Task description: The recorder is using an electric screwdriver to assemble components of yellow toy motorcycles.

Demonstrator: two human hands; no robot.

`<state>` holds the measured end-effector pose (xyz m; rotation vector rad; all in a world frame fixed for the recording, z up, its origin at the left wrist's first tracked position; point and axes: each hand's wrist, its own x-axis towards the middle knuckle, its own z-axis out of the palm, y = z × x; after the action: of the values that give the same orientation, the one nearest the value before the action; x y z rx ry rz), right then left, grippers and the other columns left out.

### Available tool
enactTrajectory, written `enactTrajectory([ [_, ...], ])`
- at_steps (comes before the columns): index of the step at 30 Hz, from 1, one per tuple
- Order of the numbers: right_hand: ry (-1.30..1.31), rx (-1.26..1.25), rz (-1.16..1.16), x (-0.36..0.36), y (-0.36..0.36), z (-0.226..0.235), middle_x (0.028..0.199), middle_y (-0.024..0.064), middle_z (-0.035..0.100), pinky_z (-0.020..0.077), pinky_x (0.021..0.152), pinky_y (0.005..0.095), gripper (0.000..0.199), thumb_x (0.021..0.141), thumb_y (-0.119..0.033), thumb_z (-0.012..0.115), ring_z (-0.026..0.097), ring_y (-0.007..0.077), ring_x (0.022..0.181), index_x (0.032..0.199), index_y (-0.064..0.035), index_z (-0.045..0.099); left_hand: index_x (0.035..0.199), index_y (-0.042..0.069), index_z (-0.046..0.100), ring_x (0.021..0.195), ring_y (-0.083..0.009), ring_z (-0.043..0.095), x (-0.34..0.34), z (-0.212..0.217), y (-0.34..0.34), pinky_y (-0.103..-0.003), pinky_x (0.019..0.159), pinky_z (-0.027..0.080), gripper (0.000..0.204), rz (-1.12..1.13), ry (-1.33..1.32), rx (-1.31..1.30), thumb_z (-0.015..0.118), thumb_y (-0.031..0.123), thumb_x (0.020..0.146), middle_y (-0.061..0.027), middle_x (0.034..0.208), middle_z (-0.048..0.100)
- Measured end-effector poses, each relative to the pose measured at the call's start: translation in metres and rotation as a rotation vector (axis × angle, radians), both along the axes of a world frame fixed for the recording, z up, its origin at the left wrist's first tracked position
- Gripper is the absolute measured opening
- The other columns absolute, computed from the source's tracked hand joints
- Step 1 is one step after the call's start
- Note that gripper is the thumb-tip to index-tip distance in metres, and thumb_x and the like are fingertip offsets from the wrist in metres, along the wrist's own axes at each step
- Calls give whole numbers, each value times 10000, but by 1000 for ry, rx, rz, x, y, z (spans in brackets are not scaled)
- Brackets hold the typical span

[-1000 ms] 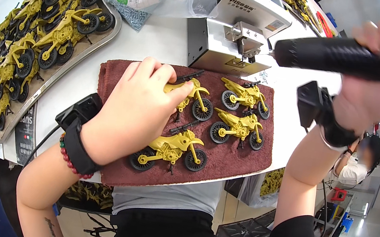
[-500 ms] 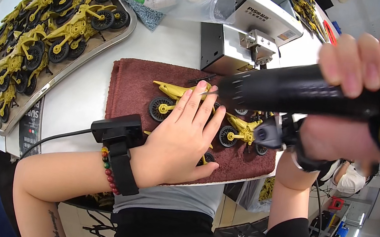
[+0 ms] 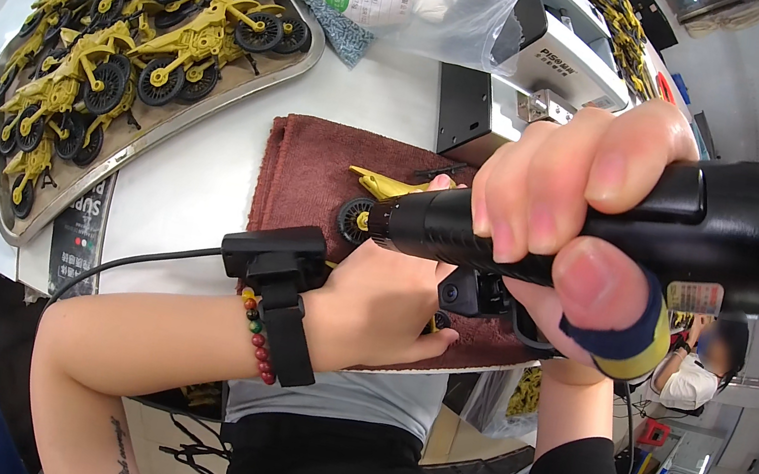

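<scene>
Right hand: fingers (image 3: 541,184) wrapped around the black power driver (image 3: 732,223), center right; the full fist probably steadies its weight and aims the nose left.
Driver nose: overlaps the motorcycle in this view; its tip is hidden, so contact cannot be told.
Left hand (image 3: 378,303): laid low across the center, thumb apart; the other fingers are mostly covered by the driver, so whether they pinch or merely press cannot be told. The placement suggests bracing.
Toy motorcycle (image 3: 388,186): yellow, center of the frame, partly hidden beneath hand and driver, on the brown towel (image 3: 305,168), which presumably cushions it and limits sliding.
Metal tray (image 3: 116,158): upper left, on the white worktop (image 3: 171,210), heaped with similar motorcycles, apparently kept beside the towel for reach.
Bag of small parts (image 3: 337,16): top center, near the boxy machine (image 3: 478,112).
</scene>
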<state>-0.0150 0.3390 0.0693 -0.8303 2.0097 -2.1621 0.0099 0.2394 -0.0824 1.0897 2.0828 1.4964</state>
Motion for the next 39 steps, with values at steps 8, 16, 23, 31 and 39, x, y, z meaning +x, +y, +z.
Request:
enactTrajectory([
  [8,-5,52,-6,-1,3,1,757,43,536,472,662,332,335,759,-105,748,539,171,664,951,-105,475,1226,-53,523,1197,-433,458,1,29,-5,-457,985,402,693,59,169,-134,693,383,715,-295,1257,479],
  [16,125,-255,196,-23,31,13,786,36,513,445,665,321,220,786,-96,620,507,165,657,939,-73,463,1330,-98,418,1337,-482,296,2,20,-10,-486,1115,255,847,209,532,-308,646,484,759,-355,1380,355],
  [23,384,-210,-206,-48,106,62,789,106,506,413,699,349,196,786,-52,589,487,213,708,947,16,501,1359,-90,393,1349,-510,257,1,27,-4,-527,1111,249,872,201,599,-307,668,486,765,-365,1417,287],
  [31,211,-235,-260,-75,109,28,790,69,449,388,711,316,193,798,-45,572,441,177,717,964,-16,476,1351,-90,403,1340,-512,270,2,25,-8,-529,1103,263,863,219,576,-308,688,464,754,-365,1410,294],
  [39,121,-286,-10,-34,73,33,824,50,467,382,723,335,257,765,-118,544,454,164,709,997,-31,475,1355,-86,403,1325,-519,293,2,27,-3,-530,1098,275,867,209,582,-297,686,465,749,-369,1394,318],
])
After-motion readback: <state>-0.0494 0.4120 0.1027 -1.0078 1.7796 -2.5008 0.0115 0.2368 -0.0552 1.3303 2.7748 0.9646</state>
